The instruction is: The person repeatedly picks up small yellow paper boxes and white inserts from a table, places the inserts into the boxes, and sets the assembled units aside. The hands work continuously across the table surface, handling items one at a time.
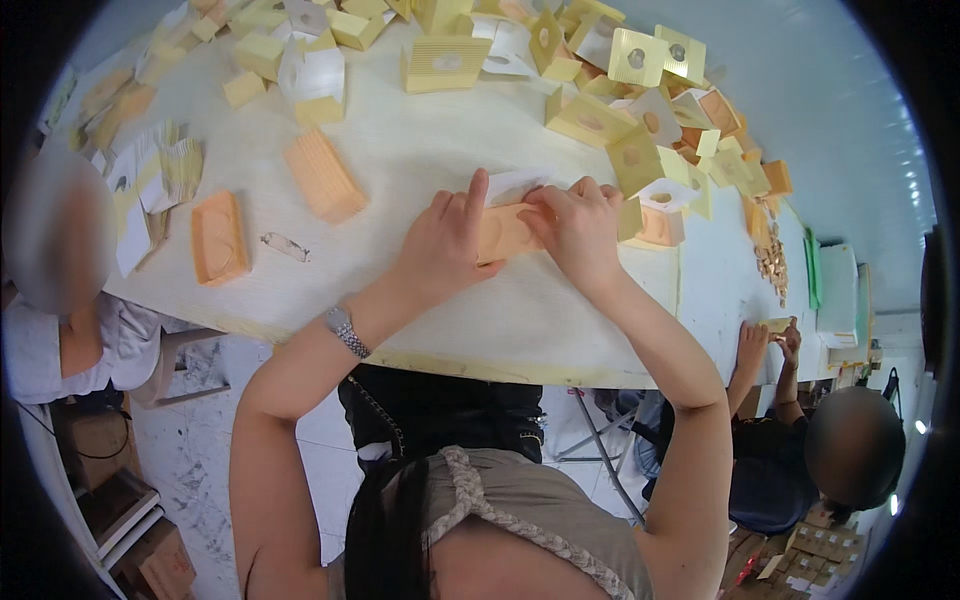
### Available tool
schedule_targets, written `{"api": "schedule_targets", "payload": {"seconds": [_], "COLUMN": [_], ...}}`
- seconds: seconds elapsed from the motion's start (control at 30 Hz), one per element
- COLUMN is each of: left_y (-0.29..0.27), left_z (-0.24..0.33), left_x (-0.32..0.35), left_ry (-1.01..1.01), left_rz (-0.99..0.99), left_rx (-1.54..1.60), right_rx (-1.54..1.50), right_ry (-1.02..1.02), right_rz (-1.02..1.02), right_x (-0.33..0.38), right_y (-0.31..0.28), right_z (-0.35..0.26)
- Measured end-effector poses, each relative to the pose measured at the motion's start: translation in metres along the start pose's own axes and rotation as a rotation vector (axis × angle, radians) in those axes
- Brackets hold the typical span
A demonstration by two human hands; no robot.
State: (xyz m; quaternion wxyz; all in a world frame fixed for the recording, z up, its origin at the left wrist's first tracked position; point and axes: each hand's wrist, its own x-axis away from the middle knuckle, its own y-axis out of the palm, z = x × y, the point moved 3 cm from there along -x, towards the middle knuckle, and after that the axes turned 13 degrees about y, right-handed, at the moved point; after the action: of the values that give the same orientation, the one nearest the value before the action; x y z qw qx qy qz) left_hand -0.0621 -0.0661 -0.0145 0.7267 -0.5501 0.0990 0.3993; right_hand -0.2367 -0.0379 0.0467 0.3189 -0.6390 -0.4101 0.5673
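Note:
My left hand (445, 240) holds the left end of a shallow peach-orange tray insert (507, 233), its thumb along the near edge and its index finger raised. My right hand (582, 228) pinches the insert's right end with bent fingers. Just behind the insert a white card flap (517, 184) stands up; whether it joins something under the hands is hidden. To the left lie a stack of peach inserts (325, 175) and a single peach insert (220, 238) with a hollow. Close beyond my right hand sits a yellow box with a peach insert (658, 226).
Many folded yellow boxes (446, 64) are heaped along the table's far side. Flat yellow-and-white cards (150, 190) lie at the left, near a seated person. At the right another person's hands (768, 340) hold a small yellow piece. The white table's edge (480, 372) runs before me.

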Motion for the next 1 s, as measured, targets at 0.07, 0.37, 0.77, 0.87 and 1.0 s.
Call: {"api": "schedule_targets", "payload": {"seconds": [0.07, 0.37, 0.77, 0.87, 1.0], "left_y": [0.0, -0.001, 0.004, 0.005, 0.005], "left_z": [-0.003, -0.006, -0.018, -0.017, -0.02], "left_x": [0.0, 0.0, 0.003, 0.004, -0.002], "left_ry": [0.01, -0.085, -0.089, -0.062, -0.303], "left_rz": [-0.029, -0.029, -0.036, -0.042, -0.234], "left_rx": [-0.016, 0.045, 0.06, 0.05, 0.178], "right_rx": [-0.054, 0.015, -0.258, -0.211, -0.198], "right_ry": [-0.053, -0.198, -0.212, -0.237, -0.22], "right_rz": [-0.069, -0.115, -0.207, -0.15, -0.164], "right_x": [-0.009, 0.006, 0.028, 0.041, 0.043], "right_y": [0.002, 0.017, 0.013, 0.003, 0.007], "right_z": [0.007, 0.005, -0.005, -0.003, -0.008]}}
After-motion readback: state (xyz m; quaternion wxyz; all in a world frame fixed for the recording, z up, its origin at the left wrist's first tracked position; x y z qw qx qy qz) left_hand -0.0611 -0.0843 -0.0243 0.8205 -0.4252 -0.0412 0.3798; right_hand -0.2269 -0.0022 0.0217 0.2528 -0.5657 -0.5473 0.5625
